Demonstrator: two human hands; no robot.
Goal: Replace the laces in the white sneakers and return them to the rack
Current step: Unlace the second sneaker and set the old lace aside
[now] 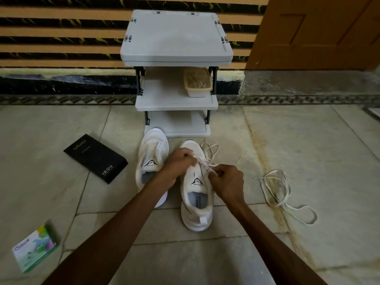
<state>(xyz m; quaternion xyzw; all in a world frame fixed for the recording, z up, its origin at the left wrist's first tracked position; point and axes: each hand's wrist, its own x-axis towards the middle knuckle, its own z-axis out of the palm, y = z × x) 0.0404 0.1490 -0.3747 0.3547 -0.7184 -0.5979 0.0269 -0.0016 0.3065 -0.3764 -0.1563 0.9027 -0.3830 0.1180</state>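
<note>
Far left of the hands, nr the bottom edge: a green-and-white carton [35, 248] lies on the floor [308, 140]. Next, a black box [95, 159], flat on the tiles, left of the left hand [176, 163]. Then the first white sneaker [152, 153], just left of that hand, w/ the forearm crossing its heel. The left hand's curled fingers pinch the lace [208, 163] over the second white sneaker [196, 202], which sits btwn both hands. Straight beyond them stands the grey rack [176, 38], w/ a lidded tub [197, 82] on the mid shelf. The right hand [227, 182] pinches the same lace at the eyelets. The hands are close, not touching. Well right of the right hand, a loose lace [276, 202] lies heaped on the floor.
</note>
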